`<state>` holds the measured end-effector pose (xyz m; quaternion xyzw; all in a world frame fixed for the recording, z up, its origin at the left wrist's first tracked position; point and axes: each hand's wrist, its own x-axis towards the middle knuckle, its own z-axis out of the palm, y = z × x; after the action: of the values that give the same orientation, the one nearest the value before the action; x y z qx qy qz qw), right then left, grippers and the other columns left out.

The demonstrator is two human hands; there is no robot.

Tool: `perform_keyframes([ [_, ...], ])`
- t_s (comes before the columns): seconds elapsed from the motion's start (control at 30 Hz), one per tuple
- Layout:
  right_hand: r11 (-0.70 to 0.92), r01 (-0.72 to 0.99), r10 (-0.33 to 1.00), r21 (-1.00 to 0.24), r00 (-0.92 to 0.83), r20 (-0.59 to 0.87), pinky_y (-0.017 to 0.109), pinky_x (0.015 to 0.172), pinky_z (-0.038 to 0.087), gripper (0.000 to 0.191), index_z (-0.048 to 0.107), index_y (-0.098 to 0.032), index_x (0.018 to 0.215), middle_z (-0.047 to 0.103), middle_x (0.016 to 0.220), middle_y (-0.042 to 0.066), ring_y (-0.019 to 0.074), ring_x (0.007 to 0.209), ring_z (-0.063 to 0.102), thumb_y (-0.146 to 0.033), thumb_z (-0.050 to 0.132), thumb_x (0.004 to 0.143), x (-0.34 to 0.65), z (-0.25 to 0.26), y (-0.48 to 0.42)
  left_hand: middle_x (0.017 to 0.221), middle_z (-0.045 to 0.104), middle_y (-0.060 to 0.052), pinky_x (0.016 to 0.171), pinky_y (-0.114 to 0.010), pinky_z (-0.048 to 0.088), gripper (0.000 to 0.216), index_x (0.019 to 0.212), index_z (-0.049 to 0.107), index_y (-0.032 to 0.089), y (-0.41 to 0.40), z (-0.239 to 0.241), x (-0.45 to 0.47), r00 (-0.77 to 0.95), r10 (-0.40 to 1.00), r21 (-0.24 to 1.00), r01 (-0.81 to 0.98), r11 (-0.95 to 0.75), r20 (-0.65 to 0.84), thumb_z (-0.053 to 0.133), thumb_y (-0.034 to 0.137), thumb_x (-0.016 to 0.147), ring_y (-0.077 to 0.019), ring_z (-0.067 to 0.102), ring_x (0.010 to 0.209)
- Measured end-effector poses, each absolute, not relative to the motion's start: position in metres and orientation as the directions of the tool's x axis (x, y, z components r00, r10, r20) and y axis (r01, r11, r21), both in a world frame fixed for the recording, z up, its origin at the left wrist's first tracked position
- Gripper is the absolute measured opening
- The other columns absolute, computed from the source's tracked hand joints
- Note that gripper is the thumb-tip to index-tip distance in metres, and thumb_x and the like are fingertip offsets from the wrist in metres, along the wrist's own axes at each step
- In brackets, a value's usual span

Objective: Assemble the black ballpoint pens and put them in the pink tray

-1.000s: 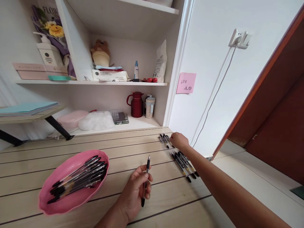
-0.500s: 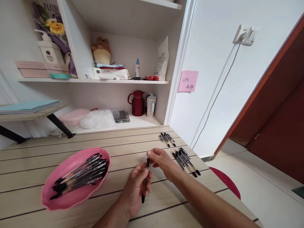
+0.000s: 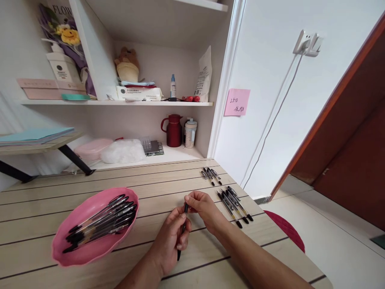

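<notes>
My left hand (image 3: pixel 172 237) is closed around the barrel of a black pen (image 3: pixel 181 235), held upright over the wooden table (image 3: pixel 150 184). My right hand (image 3: pixel 202 206) pinches the top end of that same pen with thumb and fingers. To the left lies a pink bowl (image 3: pixel 90 251) holding several black pens (image 3: pixel 100 222). On the right part of the table lie a row of several pens (image 3: pixel 234 203) and, farther back, a smaller group of pen caps or short pieces (image 3: pixel 211 175).
Behind the table, shelves hold a red jug (image 3: pixel 173 131), a cup (image 3: pixel 190 134), a pink box (image 3: pixel 92 149), a plastic bag (image 3: pixel 123 151) and bottles. A pink note (image 3: pixel 237 102) sticks on the wall. A red stool (image 3: pixel 285 228) stands at the table's right edge.
My right hand has come back from the small group at the far right edge and taken hold of the top of the pen in my left hand.
</notes>
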<state>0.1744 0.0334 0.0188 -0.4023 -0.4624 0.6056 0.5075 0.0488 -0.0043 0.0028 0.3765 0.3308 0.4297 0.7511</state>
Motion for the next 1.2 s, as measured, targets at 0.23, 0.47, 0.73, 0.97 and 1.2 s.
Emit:
perform_keyframes([
  [0.23, -0.121, -0.279, 0.974, -0.953, -0.219, -0.06, 0.025, 0.061, 0.039, 0.035, 0.057, -0.015, 0.069, 0.06, 0.067, 0.002, 0.0099, 0.058, 0.05, -0.049, 0.066, 0.063, 0.1791, 0.0172, 0.032, 0.065, 0.046, 0.006, 0.037, -0.016, 0.011, 0.012, 0.088, 0.046, 0.022, -0.0033, 0.0014, 0.0487, 0.424, 0.891, 0.855, -0.389, 0.343, -0.164, 0.046, 0.032, 0.081, 0.0006, 0.024, 0.036],
  [0.47, -0.194, -0.385, 0.946, -0.902, -0.316, -0.069, 0.028, 0.066, 0.041, 0.035, 0.06, -0.017, 0.084, 0.063, 0.083, 0.005, 0.0132, 0.069, 0.055, -0.047, 0.064, 0.066, 0.1814, 0.0153, 0.0335, 0.065, 0.046, 0.006, 0.037, -0.016, 0.01, 0.014, 0.091, 0.046, 0.023, -0.0038, 0.002, 0.048, 0.419, 0.891, 0.851, -0.391, 0.351, -0.175, 0.048, 0.032, 0.08, 0.0004, 0.024, 0.036],
  [0.73, -0.119, -0.431, 0.948, -0.894, -0.316, 0.026, 0.025, 0.064, 0.04, 0.027, 0.06, -0.013, 0.067, 0.061, 0.073, 0.004, 0.0109, 0.064, 0.053, -0.037, 0.069, 0.064, 0.181, 0.0138, 0.0349, 0.062, 0.045, 0.006, 0.037, -0.016, 0.009, 0.013, 0.09, 0.044, 0.022, -0.0018, 0.0015, 0.0479, 0.436, 0.878, 0.846, -0.375, 0.379, -0.199, 0.048, 0.03, 0.08, 0.0004, 0.022, 0.036],
  [0.97, -0.176, -0.424, 0.962, -0.888, -0.266, -0.064, 0.026, 0.062, 0.04, 0.027, 0.06, -0.016, 0.073, 0.061, 0.069, 0.002, 0.011, 0.06, 0.053, -0.041, 0.067, 0.067, 0.1792, 0.0101, 0.0351, 0.063, 0.045, 0.006, 0.036, -0.016, 0.009, 0.016, 0.092, 0.045, 0.023, -0.0027, 0.0004, 0.0476, 0.417, 0.89, 0.851, -0.387, 0.355, -0.181, 0.048, 0.033, 0.08, 0.0003, 0.022, 0.036],
  [1.2, -0.143, -0.546, 0.953, -0.826, -0.302, 0.034, 0.024, 0.063, 0.041, 0.022, 0.061, -0.014, 0.07, 0.062, 0.074, 0.004, 0.0122, 0.068, 0.056, -0.033, 0.071, 0.064, 0.1785, 0.0098, 0.0361, 0.061, 0.045, 0.007, 0.036, -0.016, 0.008, 0.016, 0.09, 0.044, 0.023, -0.0021, 0.0013, 0.0475, 0.44, 0.876, 0.849, -0.37, 0.377, -0.197, 0.05, 0.032, 0.078, 0.0005, 0.021, 0.036],
])
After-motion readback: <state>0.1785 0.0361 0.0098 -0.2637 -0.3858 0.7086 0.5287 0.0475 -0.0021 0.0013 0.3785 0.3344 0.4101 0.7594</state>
